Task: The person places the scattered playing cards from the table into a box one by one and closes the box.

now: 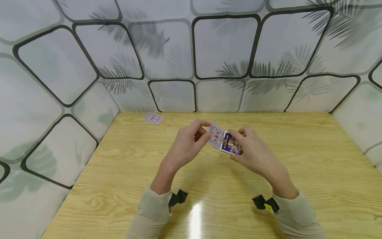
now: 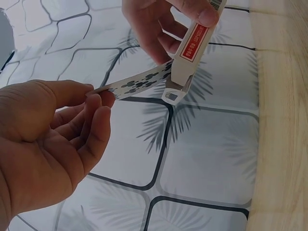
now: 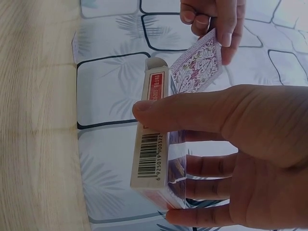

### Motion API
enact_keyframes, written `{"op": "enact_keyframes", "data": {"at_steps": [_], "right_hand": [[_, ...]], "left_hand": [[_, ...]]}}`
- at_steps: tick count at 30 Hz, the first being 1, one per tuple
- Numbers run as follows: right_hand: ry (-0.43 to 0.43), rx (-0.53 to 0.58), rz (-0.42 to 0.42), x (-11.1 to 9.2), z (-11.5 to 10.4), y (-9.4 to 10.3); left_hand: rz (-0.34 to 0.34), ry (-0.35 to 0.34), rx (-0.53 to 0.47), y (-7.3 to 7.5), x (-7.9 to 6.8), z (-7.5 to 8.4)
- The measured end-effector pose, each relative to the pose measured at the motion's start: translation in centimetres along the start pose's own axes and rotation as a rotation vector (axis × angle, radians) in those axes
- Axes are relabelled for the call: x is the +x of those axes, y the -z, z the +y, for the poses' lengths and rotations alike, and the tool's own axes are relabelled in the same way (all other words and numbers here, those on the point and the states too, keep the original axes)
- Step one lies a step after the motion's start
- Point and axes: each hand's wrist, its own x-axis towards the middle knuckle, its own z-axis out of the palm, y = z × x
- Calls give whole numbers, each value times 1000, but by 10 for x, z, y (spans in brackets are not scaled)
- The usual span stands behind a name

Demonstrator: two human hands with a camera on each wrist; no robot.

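Note:
My left hand (image 1: 186,141) pinches a playing card (image 1: 215,136) between thumb and fingers. The card's ornate red and purple back faces up in the head view; black club pips show on its other face (image 2: 139,86) in the left wrist view. In my right hand (image 1: 256,154) is a purple and gold card box (image 1: 231,145), gripped between the thumb and fingers. A flap (image 2: 173,96) stands out at the box's end nearest the left hand. The card's far edge meets that end; I cannot tell whether it sits inside. A barcode (image 3: 150,156) marks the box's narrow side.
Another playing card (image 1: 153,118) lies back up at the table's far left, near the wall. The wooden table (image 1: 119,199) ends at a patterned cloth wall (image 1: 223,49) at the back and sides. Black wrist devices (image 1: 265,203) sit by both sleeves.

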Motion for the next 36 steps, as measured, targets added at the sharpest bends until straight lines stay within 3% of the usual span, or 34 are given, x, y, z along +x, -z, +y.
{"op": "enact_keyframes", "data": {"at_steps": [11,24,36], "right_hand": [[21,10,13,-1,-1,2],[11,32,0,-3,-2,4],[16,27,-3,-5,-2,4]], "left_hand": [[-25,7,18,-5,1,1],[-113,39,157,-21,3,8],[-79,-70,399,-33,-1,16]]}}
